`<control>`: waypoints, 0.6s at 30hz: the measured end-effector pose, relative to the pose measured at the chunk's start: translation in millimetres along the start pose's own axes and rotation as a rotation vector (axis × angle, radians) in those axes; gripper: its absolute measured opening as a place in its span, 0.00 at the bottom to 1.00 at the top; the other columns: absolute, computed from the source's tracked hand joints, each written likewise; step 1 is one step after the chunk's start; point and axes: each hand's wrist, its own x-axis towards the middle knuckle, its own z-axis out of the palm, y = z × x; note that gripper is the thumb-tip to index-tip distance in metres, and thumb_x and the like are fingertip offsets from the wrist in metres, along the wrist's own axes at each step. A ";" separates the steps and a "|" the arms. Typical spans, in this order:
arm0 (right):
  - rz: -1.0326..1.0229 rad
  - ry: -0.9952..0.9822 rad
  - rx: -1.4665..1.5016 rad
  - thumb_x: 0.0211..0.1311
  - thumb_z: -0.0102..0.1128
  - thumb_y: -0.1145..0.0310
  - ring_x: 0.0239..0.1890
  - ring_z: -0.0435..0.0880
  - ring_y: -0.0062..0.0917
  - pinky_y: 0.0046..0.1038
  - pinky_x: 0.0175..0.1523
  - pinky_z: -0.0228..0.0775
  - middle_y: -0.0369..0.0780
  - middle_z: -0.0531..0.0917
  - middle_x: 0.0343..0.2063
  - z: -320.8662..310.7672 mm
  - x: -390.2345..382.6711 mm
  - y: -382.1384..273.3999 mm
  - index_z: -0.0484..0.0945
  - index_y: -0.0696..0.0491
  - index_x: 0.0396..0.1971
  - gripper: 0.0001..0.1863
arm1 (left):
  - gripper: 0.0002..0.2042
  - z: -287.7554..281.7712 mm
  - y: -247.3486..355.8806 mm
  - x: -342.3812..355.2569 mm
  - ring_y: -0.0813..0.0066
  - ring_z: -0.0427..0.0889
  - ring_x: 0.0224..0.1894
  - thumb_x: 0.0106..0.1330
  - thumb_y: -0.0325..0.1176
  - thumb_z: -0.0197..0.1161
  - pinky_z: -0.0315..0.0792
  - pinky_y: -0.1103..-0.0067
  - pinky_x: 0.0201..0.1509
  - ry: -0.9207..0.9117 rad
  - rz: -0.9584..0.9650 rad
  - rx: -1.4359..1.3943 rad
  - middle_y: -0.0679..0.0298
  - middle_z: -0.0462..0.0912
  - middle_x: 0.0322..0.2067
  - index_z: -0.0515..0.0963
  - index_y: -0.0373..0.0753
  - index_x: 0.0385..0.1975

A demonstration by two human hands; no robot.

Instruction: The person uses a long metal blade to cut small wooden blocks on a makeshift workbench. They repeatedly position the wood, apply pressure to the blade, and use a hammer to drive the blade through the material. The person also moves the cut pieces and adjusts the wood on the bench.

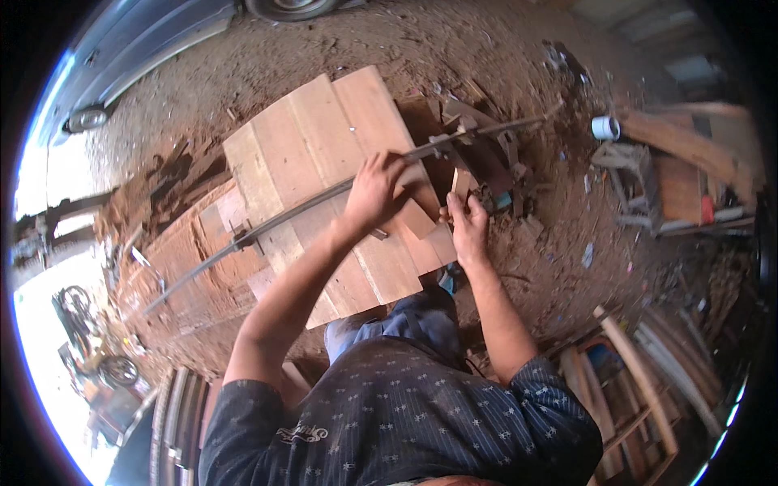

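A wide panel of pale boards point(288, 146) lies on rough timber point(166, 267). A long metal bar clamp point(296, 209) crosses it diagonally, with a fitting point(241, 241) near the panel's left side. My left hand point(374, 188) has its fingers curled onto the bar over the panel's middle. Just right of it a short board point(415, 213) rests on the panel. At the panel's right edge, my right hand point(470, 227) is closed on a small wooden piece point(460, 180), held upright; its exact shape is partly hidden by my fingers.
A car point(138, 49) stands at the upper left on dirt ground. Wood scraps point(478, 113) lie beyond the panel. At the right are piled boards point(673, 142), a white roll point(604, 127) and more lumber point(632, 381). A two-wheeler point(105, 364) is at the lower left.
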 end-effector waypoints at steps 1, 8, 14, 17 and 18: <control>0.067 0.014 0.057 0.70 0.65 0.64 0.32 0.80 0.13 0.19 0.33 0.74 0.31 0.81 0.33 -9.6 8.8 1.8 0.77 0.54 0.41 0.10 | 0.26 12.6 -10.9 23.5 0.50 0.75 0.58 0.62 0.42 0.71 0.70 0.62 0.63 -0.002 0.039 0.004 0.53 0.77 0.53 0.77 0.43 0.59; -0.119 0.050 -0.163 0.57 0.76 0.56 0.45 0.86 0.30 0.32 0.52 0.76 0.44 0.88 0.41 -28.2 67.1 87.9 0.83 0.55 0.45 0.22 | 0.24 76.3 -61.2 104.5 0.58 0.75 0.61 0.72 0.52 0.56 0.62 0.60 0.66 -0.340 0.246 0.271 0.62 0.80 0.57 0.73 0.48 0.64; -0.045 0.062 -0.329 0.63 0.68 0.55 0.51 0.86 0.38 0.34 0.56 0.76 0.46 0.87 0.48 -4.4 68.6 68.0 0.83 0.51 0.53 0.22 | 0.25 81.1 -65.4 103.1 0.59 0.78 0.57 0.72 0.49 0.59 0.62 0.59 0.65 -0.368 0.237 0.369 0.63 0.80 0.58 0.71 0.50 0.66; -0.103 0.137 -0.246 0.62 0.68 0.58 0.51 0.86 0.36 0.34 0.56 0.76 0.45 0.87 0.46 8.8 82.1 100.4 0.82 0.52 0.50 0.20 | 0.25 79.9 -60.6 106.1 0.61 0.79 0.57 0.72 0.49 0.58 0.60 0.58 0.66 -0.409 0.194 0.362 0.64 0.80 0.59 0.70 0.51 0.67; -0.102 0.173 -0.269 0.62 0.69 0.59 0.50 0.86 0.35 0.34 0.56 0.76 0.44 0.87 0.45 12.2 84.2 92.1 0.82 0.53 0.50 0.20 | 0.24 78.0 -58.9 104.7 0.61 0.80 0.56 0.73 0.48 0.58 0.59 0.59 0.67 -0.416 0.177 0.329 0.65 0.79 0.60 0.70 0.51 0.67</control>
